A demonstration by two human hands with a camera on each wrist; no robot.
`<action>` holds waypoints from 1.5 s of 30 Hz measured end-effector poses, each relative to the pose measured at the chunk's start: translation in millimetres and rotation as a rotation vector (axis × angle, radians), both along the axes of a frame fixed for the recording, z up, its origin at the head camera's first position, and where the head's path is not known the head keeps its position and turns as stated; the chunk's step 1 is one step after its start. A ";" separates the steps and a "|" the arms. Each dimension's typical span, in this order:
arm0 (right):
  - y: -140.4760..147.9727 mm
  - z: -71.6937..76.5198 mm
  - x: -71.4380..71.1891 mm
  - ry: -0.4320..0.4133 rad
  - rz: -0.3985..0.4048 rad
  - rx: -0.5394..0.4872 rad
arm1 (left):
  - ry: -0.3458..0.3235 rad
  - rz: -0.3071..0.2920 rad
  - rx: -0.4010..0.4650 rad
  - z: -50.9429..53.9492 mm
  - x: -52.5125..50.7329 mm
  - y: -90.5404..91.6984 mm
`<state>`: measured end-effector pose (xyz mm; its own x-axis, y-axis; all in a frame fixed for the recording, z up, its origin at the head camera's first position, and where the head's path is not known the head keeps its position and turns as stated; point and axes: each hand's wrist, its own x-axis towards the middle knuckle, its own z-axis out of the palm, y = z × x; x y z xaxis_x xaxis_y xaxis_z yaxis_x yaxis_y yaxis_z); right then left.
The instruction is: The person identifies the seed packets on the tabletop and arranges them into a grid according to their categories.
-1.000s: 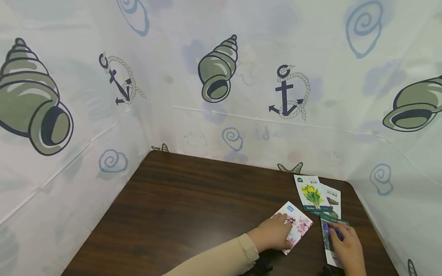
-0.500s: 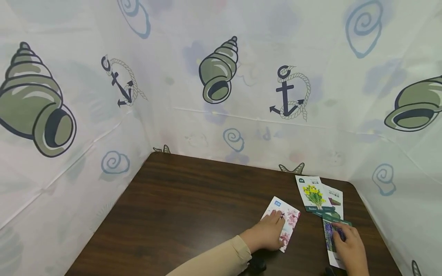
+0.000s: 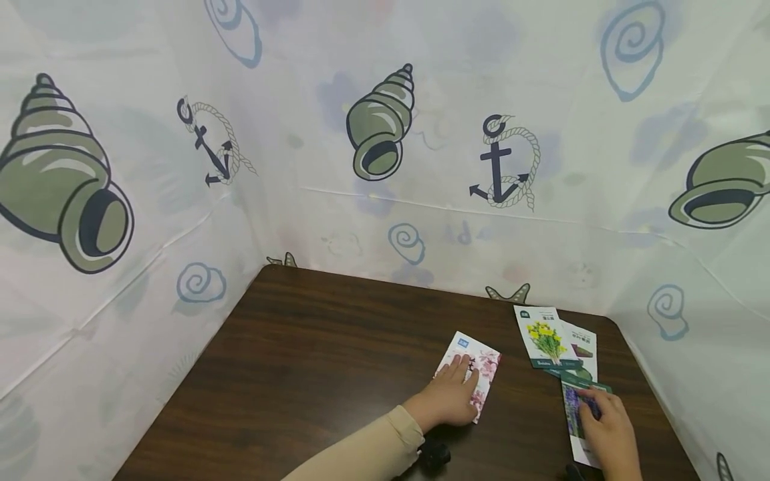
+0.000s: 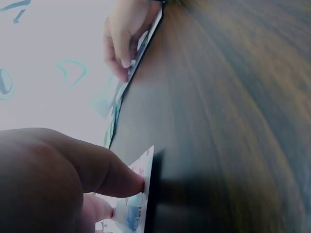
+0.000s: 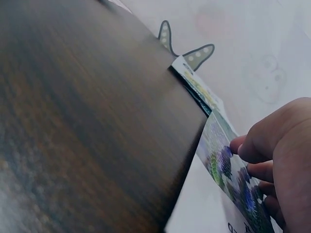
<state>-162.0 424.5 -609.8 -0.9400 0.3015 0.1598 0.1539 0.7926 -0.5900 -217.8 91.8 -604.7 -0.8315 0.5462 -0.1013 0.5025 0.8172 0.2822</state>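
A white seed packet with pink blossoms (image 3: 484, 364) lies on the dark table, left of the other packets. My left hand (image 3: 448, 394) rests on it with fingers spread over its face; in the left wrist view the thumb (image 4: 119, 177) touches it near the edge. At the right, a packet with purple flowers (image 3: 574, 414) lies under my right hand (image 3: 610, 431). The fingertips (image 5: 236, 144) of that hand touch its printed face, seen in the right wrist view.
Behind the purple packet, a yellow-flower packet (image 3: 546, 339) overlaps another packet (image 3: 586, 341) near the table's far right corner. A dark object (image 3: 434, 455) sits by the left wrist. Shell-printed cloth (image 3: 325, 220) hangs around the brown wooden table (image 3: 313, 341).
My left hand has slid the pink-blossom packet leftward and slightly away across the table, away from the other packets. The right hand has stayed on the purple-flower packet.
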 end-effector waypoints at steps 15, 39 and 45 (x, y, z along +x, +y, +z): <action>-0.5 -1.1 2.8 0.015 -0.002 -0.025 | 0.010 0.133 0.109 15.5 -8.1 -37.4; -1.1 -3.2 -2.9 0.000 -0.021 -0.039 | -0.033 0.212 0.155 14.5 -47.1 -88.6; 1.2 -1.7 -4.9 -0.012 0.002 -0.031 | -0.054 0.243 0.212 1.6 -63.4 -104.3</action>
